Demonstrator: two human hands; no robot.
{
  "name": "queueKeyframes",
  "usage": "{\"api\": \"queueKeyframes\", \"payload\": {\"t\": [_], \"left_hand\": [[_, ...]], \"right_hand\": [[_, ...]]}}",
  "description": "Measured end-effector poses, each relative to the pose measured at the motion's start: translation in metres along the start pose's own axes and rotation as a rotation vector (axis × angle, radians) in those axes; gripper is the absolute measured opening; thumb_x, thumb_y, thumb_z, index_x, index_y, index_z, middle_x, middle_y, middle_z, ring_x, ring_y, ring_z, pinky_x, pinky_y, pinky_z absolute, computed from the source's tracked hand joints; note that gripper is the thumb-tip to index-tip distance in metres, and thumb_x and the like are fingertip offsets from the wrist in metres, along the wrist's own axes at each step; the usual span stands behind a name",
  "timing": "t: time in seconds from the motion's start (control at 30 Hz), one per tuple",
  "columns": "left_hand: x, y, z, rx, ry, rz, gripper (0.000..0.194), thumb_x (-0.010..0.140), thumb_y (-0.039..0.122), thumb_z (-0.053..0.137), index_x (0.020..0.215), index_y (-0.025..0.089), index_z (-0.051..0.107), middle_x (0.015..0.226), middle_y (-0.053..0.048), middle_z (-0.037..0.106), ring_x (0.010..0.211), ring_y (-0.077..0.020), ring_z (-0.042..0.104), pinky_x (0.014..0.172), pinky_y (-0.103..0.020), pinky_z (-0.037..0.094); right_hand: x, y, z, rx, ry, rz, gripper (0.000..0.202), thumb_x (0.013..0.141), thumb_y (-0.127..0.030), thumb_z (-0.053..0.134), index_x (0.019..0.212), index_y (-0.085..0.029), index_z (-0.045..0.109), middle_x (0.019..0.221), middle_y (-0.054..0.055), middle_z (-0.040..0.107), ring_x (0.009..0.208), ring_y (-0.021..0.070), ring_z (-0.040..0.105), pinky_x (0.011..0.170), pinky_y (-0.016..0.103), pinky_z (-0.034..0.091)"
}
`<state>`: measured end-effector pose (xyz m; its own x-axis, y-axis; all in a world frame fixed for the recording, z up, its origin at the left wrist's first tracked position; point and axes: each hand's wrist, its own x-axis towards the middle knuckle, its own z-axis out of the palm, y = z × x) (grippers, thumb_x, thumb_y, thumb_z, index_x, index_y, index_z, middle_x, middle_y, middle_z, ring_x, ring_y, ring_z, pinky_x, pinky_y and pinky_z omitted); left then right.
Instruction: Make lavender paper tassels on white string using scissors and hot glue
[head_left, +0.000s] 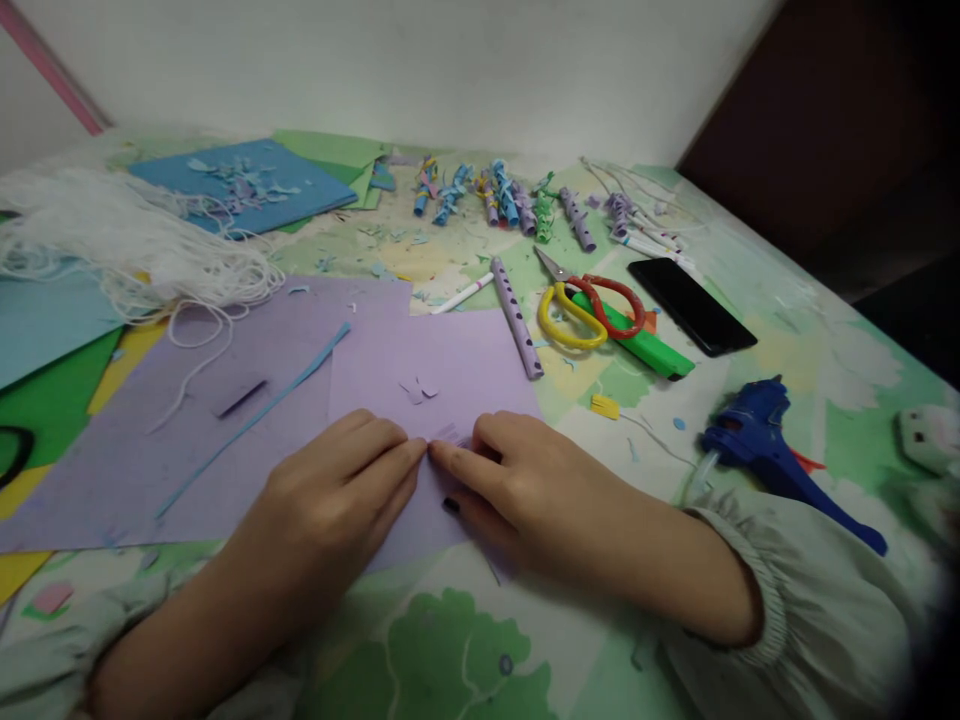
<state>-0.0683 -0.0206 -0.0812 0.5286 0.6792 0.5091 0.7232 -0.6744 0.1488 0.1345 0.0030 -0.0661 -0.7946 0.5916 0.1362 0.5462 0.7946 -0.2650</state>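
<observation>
My left hand (341, 490) is closed, its fingers pressed together and their tips low over a light purple paper sheet (375, 370). Touching those tips is the index fingertip of my right hand (510, 480), whose other fingers are curled, with the dark-nailed thumb below. A small piece of purple paper (453, 434) with faint lines shows at the right fingers; much of it is hidden. Just beyond lie small purple paper scraps (420, 390). A purple paper tube (517, 318) with dark holes rests at the sheet's right edge.
Scissors (574, 310) overlap a green cutter (645, 345). A black phone (691, 305) and a blue glue gun (780, 450) lie right. White string (172, 245) heaps at left, near a blue strip (262, 415). Several decorated paper tubes (502, 195) line the back.
</observation>
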Motion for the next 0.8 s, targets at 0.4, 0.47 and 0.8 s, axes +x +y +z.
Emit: {"api": "queueKeyframes", "payload": {"t": [0.4,0.47,0.8], "left_hand": [[-0.005,-0.006,0.001,-0.025,0.014,0.018,0.010,0.088,0.010,0.057,0.095,0.013,0.063,0.085,-0.004,0.062,0.076,-0.0150,0.059,0.070,-0.028,0.051],[-0.004,-0.006,0.001,-0.037,0.026,0.017,0.009,0.086,0.009,0.058,0.092,0.013,0.064,0.084,-0.004,0.062,0.076,-0.0151,0.059,0.070,-0.028,0.051],[-0.002,-0.006,-0.002,-0.062,0.056,0.008,0.012,0.084,0.006,0.060,0.092,0.010,0.069,0.083,-0.006,0.065,0.077,-0.0144,0.060,0.070,-0.026,0.050]], "right_hand": [[-0.002,-0.001,0.002,-0.126,-0.033,-0.042,0.028,0.095,-0.019,0.046,0.119,-0.010,0.059,0.084,0.008,0.053,0.071,0.0204,0.045,0.065,0.033,0.039],[-0.003,-0.001,0.002,-0.162,-0.043,-0.058,0.033,0.095,-0.018,0.045,0.125,-0.007,0.055,0.086,0.010,0.054,0.073,0.0214,0.046,0.066,0.034,0.040],[-0.015,0.006,-0.011,0.187,0.017,-0.020,0.033,0.097,-0.023,0.040,0.117,-0.010,0.064,0.089,0.011,0.058,0.078,0.0179,0.052,0.073,0.030,0.046]]}}
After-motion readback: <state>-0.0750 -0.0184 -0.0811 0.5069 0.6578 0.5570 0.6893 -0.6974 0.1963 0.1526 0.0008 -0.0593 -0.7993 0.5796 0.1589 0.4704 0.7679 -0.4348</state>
